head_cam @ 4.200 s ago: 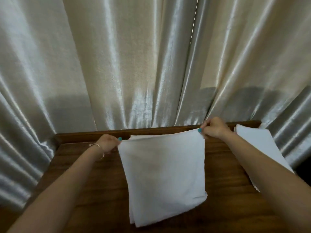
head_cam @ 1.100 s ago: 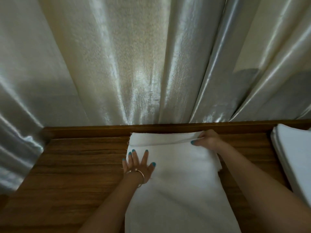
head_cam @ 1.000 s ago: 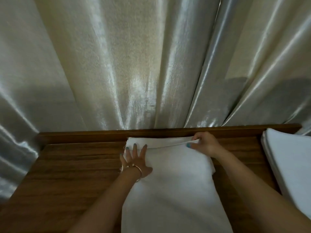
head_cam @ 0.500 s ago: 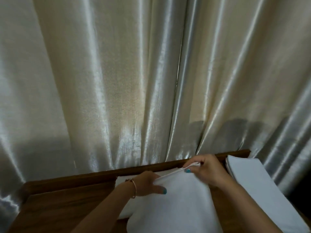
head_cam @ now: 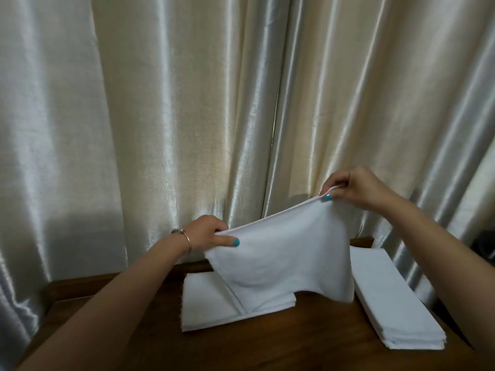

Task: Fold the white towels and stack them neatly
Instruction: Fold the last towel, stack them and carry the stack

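Note:
A white towel [head_cam: 281,253] hangs in the air above the wooden table [head_cam: 294,344], sagging between my hands. My left hand [head_cam: 207,234] pinches its left corner, low and near the table's back. My right hand [head_cam: 353,188] pinches the right corner, held higher. Under the lifted towel a flat folded white towel [head_cam: 209,306] lies on the table. A neat stack of folded white towels [head_cam: 388,298] rests at the table's right side.
Shiny cream curtains [head_cam: 187,103] hang right behind the table and fill the background. The table has a raised wooden back rim [head_cam: 80,283]. A dark object [head_cam: 486,247] shows at the far right edge.
Both hands have raised the towel's far edge off the table, the right hand higher than the left. The view has tilted up and the flat towel beneath has come into sight.

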